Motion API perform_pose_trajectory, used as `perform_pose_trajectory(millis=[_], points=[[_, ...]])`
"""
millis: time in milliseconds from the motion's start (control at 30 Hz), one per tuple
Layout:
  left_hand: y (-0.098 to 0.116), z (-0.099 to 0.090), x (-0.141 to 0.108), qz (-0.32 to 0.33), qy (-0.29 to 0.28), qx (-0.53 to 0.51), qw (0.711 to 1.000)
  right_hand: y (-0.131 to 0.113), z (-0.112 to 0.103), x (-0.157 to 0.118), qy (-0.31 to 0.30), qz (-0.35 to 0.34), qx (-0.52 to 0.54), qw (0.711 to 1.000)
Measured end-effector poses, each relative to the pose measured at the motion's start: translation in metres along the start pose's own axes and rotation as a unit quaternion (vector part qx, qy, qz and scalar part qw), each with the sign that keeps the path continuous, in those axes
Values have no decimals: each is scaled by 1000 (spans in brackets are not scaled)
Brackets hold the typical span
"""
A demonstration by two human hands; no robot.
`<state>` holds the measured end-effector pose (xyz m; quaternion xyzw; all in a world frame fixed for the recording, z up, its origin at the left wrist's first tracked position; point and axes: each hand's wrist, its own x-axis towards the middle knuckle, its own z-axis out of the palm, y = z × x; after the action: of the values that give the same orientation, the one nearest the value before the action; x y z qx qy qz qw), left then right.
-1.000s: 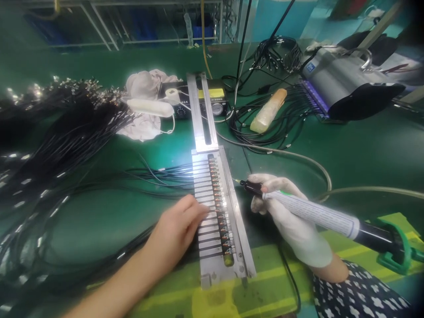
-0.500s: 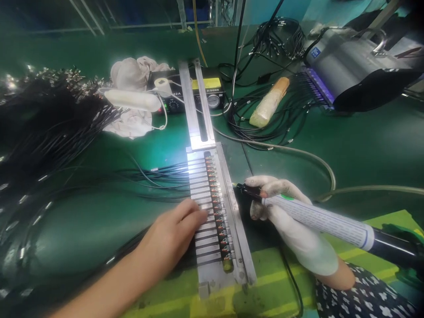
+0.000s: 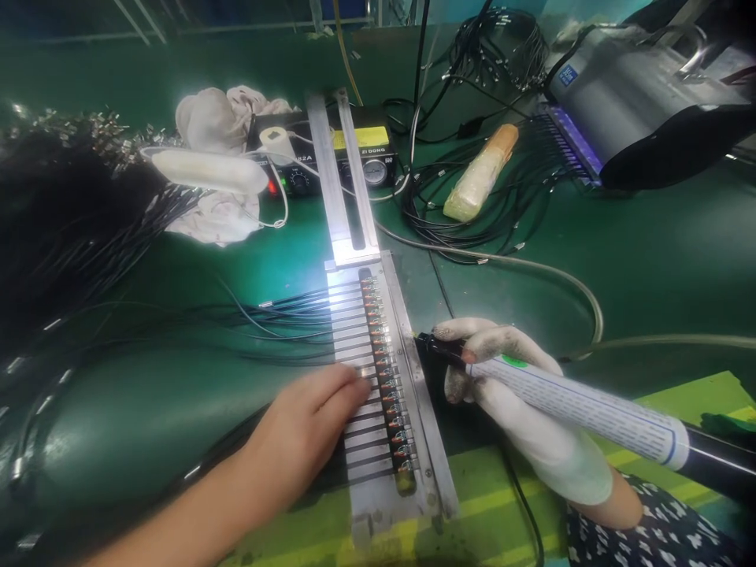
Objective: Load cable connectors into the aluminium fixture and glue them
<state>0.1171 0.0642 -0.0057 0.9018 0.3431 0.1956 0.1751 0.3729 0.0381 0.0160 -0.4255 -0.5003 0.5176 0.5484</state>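
Note:
My bare left hand (image 3: 313, 405) lies over the left side of a long metal jig (image 3: 375, 492). Its thumb and forefinger are pressed together on the slotted plate; whatever they pinch is hidden. Thin black cables (image 3: 289, 319) run into the slots from the left, and their stripped ends with small metal connectors (image 3: 388, 386) line up in the jig's dark groove. In a stained white glove, my right hand (image 3: 502, 362) grips a glue syringe (image 3: 579, 402) with a white printed label and black body. Its black nozzle points left, close to the jig's right edge.
A bright white lamp (image 3: 204, 171) and a black controller box (image 3: 298, 177) stand behind the jig. Bundled black cables (image 3: 64, 213) fill the left. At right are a wrapped block (image 3: 481, 173), coiled cables, a hose (image 3: 531, 272) and a grey lamp unit (image 3: 638, 102) glowing violet.
The view has shifted slightly, so the background sits a little higher and further left. Both hands keep nearly the same places at the jig, with the syringe still in the right.

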Motion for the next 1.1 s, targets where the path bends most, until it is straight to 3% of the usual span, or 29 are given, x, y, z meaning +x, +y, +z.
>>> perform_pose_trajectory(millis=[133, 300, 433, 667, 900, 1100], points=[[5, 4, -13, -40, 54, 60, 996, 0, -1, 0, 6, 13, 7, 1000], [5, 4, -34, -17, -12, 86, 996, -1, 0, 1, -1, 25, 7, 1000], [4, 0, -32, 17, -9, 106, 994, 3, 1, -1, -10, 22, 9, 1000], [14, -18, -11, 32, 22, 98, 994, 1, 0, -5, -9, -31, -20, 999], [13, 1, -29, 53, 43, 80, 994, -8, 9, 3, -64, -131, -143, 979], [19, -6, -38, 65, -27, 81, 994, 6, 4, -2, -120, -167, -185, 961]])
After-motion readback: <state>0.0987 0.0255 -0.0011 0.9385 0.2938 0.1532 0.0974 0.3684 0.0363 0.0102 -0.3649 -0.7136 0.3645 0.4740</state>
